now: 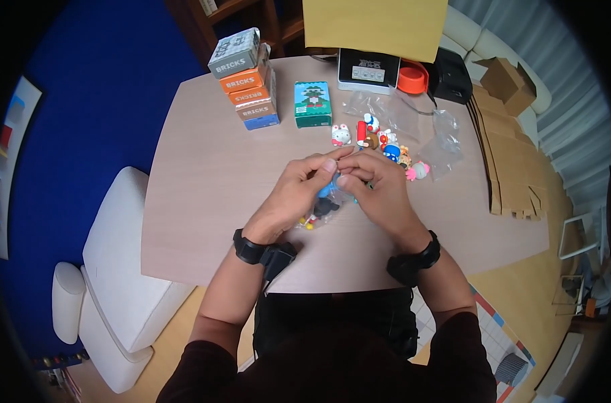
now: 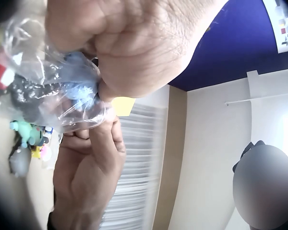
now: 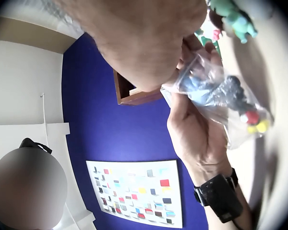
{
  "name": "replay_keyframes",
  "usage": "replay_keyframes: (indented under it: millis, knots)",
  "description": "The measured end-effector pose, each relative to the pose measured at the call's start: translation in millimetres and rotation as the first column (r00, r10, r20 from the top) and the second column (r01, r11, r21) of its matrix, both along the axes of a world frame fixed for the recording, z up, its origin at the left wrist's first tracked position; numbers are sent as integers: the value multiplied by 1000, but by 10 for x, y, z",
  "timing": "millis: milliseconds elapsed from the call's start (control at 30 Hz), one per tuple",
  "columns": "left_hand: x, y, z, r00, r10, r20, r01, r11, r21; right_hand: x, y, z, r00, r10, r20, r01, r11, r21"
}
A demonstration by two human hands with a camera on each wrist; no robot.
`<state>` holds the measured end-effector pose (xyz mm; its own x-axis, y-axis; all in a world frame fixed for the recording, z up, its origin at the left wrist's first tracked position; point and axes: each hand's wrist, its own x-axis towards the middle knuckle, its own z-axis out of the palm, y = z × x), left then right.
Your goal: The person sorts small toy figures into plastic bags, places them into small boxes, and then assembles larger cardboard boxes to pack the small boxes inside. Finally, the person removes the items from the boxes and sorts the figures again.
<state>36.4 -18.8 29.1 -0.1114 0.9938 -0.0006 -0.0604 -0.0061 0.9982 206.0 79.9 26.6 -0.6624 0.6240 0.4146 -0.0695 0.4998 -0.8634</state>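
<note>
Both hands meet over the table's middle at the top of a clear plastic bag [image 3: 216,96]. The left hand [image 1: 297,191] pinches the bag's edge between thumb and fingers. Opposite it, the right hand [image 1: 380,191] pinches the same edge, the fingertips of the two hands almost touching. Inside the bag lie light blue, dark grey, red and yellow pieces; it hangs toward the person. A mint-green figure [image 2: 23,130] stands on the table beyond the hands, in the left wrist view.
Several small figures [image 1: 390,153] stand behind the hands, beside empty clear bags [image 1: 446,138]. A stack of boxes [image 1: 241,82] and a green box [image 1: 313,105] are farther back. A black device [image 1: 451,74] and cardboard [image 1: 513,161] lie at the right.
</note>
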Motion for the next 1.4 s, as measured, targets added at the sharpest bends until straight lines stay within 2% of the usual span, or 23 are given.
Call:
replay_keyframes:
  millis: [33, 100, 233, 300, 433, 500, 533, 600, 667, 733, 767, 800, 867, 900, 933, 967, 1033, 1100, 1167, 1233, 1300, 1333, 1400]
  knots:
    - [-9, 3, -6, 1000, 19, -1, -19, 998, 53, 10, 25, -18, 1000, -1, -1, 1, 1000, -1]
    - [-6, -6, 16, 999, 14, 43, -16, 999, 39, 27, 100, -64, 993, 110, -44, -115, 987, -112]
    - [-7, 5, -26, 994, -9, 108, 3, 999, 54, 28, -36, 66, 997, 66, 44, -63, 996, -68]
    - [-20, -5, -10, 996, -30, 88, 27, 999, 31, 14, -35, -19, 997, 58, 49, -64, 991, 116]
    - [-10, 3, -38, 999, -23, 25, 22, 999, 38, 48, 172, -179, 998, 28, 49, -39, 969, 243]
    - [14, -14, 27, 999, -16, 48, 16, 1000, 0, 41, 174, -229, 997, 66, 30, -59, 981, -184]
    - [31, -23, 72, 998, -9, 69, 11, 999, -39, 37, 163, -236, 997, 65, 30, -59, 981, -183]
    - [74, -48, 98, 999, -10, 45, 11, 1000, -20, 30, 136, -238, 1000, -4, -5, 2, 935, -354]
    - [85, -52, 79, 1000, -11, 21, 11, 1000, 0, 46, 148, -204, 999, -47, -1, 44, 942, -331]
    - [68, -47, 9, 989, 1, -146, -6, 999, -38, 63, 137, -139, 996, -88, 2, 85, 947, -310]
    - [45, -38, 3, 989, 1, -146, -6, 999, -37, 76, 113, -87, 994, -62, -88, 29, 942, -336]
    - [11, -18, 6, 991, -62, -115, 49, 992, -115, 88, 101, -40, 983, -38, -178, -29, 934, -356]
    - [-3, -7, 9, 989, -123, -80, 106, 976, -189, 113, 105, 38, 972, -22, -235, -75, 916, -395]
    - [2, -6, 8, 1000, 0, 9, 1, 993, -116, 125, 115, 54, 956, -9, -292, -123, 894, -430]
    - [2, -1, 9, 987, 117, 106, -112, 992, -53, 129, 142, 52, 956, -11, -293, -122, 895, -429]
    - [-20, -2, 16, 988, 116, 105, -111, 992, -52, 129, 180, 51, 964, -50, -261, -60, 917, -395]
    - [-86, -5, 49, 956, 169, 241, -167, 986, -32, 151, 231, 57, 969, -88, -233, 0, 935, -356]
    - [-91, 26, 6, 965, 158, 208, -162, 987, 0, 167, 278, 68, 993, -9, -116, -35, 927, -374]
    - [-8, 35, 13, 988, 152, -35, -147, 983, 107, 156, 244, 45, 994, 35, -104, -73, 918, -391]
    - [32, -11, 69, 992, 113, -52, -111, 993, 35, 147, 227, -8, 993, 77, -90, -107, 905, -411]
    - [45, -22, 102, 989, 18, -146, -30, 996, -81, 139, 227, -75, 996, 82, 26, -77, 983, -166]
    - [43, -19, 85, 989, 15, -146, -27, 996, -81, 141, 209, -68, 996, 80, 26, -75, 983, -167]
    - [30, -12, 28, 999, -21, -28, 20, 999, -49, 147, 173, -47, 993, -75, 89, 86, 989, -123]
